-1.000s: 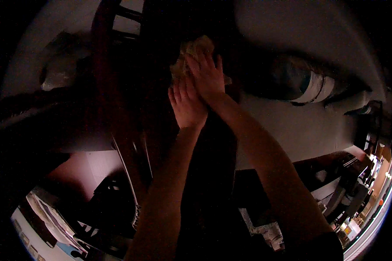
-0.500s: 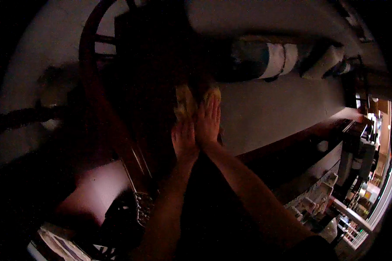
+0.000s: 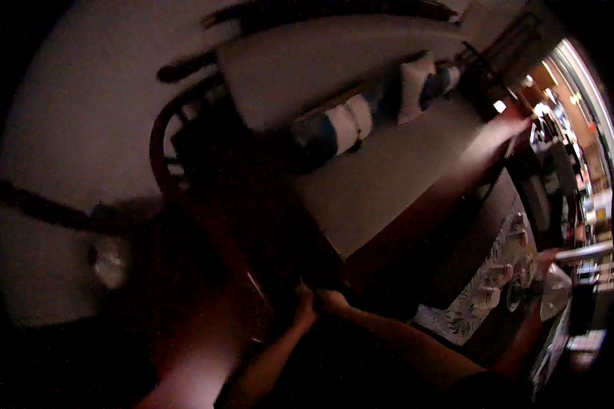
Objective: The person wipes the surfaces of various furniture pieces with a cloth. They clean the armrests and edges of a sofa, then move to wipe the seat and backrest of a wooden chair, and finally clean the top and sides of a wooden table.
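The picture is dark and blurred. My left hand (image 3: 305, 308) and my right hand (image 3: 332, 300) are close together, low against a dark wooden panel (image 3: 252, 204). Both forearms rise from the lower edge. The fingers are lost in shadow, so I cannot tell whether either hand holds anything. No cloth shows under the hands.
A dark wooden chair with a curved back (image 3: 162, 146) stands left of the panel against a pale wall. Rolled white and blue bundles (image 3: 351, 123) lie on a ledge above. A patterned cloth with dishes (image 3: 491, 290) is at the right, and a lit room (image 3: 580, 136) beyond.
The view has swung to the right and tilted. My hands have slid from high on the panel down to its lower part. The yellowish cloth under them is no longer visible.
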A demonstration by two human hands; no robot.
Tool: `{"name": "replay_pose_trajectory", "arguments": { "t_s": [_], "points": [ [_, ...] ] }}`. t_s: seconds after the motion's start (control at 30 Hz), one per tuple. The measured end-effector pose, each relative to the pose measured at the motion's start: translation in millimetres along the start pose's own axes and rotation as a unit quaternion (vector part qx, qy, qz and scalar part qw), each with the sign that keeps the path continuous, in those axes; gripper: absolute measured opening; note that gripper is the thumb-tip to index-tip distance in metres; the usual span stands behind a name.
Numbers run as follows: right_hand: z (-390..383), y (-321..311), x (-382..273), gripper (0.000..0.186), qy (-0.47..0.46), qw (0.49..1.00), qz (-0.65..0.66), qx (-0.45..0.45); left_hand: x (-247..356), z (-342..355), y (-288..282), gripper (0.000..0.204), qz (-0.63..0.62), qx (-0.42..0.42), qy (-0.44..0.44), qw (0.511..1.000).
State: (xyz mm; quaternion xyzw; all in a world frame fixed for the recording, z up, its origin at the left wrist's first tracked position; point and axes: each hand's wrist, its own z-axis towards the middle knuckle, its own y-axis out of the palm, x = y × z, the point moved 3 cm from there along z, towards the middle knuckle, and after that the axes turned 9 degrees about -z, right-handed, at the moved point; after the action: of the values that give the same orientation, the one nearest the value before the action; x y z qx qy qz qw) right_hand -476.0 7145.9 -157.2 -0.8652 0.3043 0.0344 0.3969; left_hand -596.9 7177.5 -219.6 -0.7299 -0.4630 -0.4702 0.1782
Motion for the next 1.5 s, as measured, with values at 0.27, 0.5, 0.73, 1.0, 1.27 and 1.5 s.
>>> {"name": "replay_pose_trajectory", "arguments": {
  "t_s": [0.27, 0.5, 0.73, 1.0, 1.27, 1.5],
  "points": [
    [-70.5, -59.0, 37.3, 0.042, 0.059, 0.989, 0.133, -0.008, 79.4, -16.0, 38.3, 0.031, 0.296, -0.216, 0.039, 0.93],
    [-142.2, -136.8, 131.7, 0.04, 0.037, 0.93, 0.344, 0.124, 108.7, 21.4, 138.5, 0.03, 0.186, -0.285, 0.048, 0.939],
    [-213.6, -211.5, 230.2, 0.035, 0.072, 0.864, 0.462, 0.188, 184.6, -26.1, 310.8, 0.033, -0.3, -0.236, -0.333, 0.863],
    [-258.7, -228.0, 323.5, 0.037, 0.018, 0.824, 0.512, 0.241, 157.3, 9.3, 387.1, 0.029, -0.181, -0.198, -0.326, 0.906],
    [-252.4, -266.3, 376.5, 0.035, 0.027, 0.788, 0.563, 0.246, 191.4, 36.0, 465.9, 0.037, -0.114, -0.279, -0.316, 0.9],
    [-214.0, -322.7, 458.5, 0.04, 0.176, 0.778, 0.432, 0.422, 228.9, 120.5, 586.2, 0.054, -0.08, -0.344, -0.287, 0.891]
  ]
}}
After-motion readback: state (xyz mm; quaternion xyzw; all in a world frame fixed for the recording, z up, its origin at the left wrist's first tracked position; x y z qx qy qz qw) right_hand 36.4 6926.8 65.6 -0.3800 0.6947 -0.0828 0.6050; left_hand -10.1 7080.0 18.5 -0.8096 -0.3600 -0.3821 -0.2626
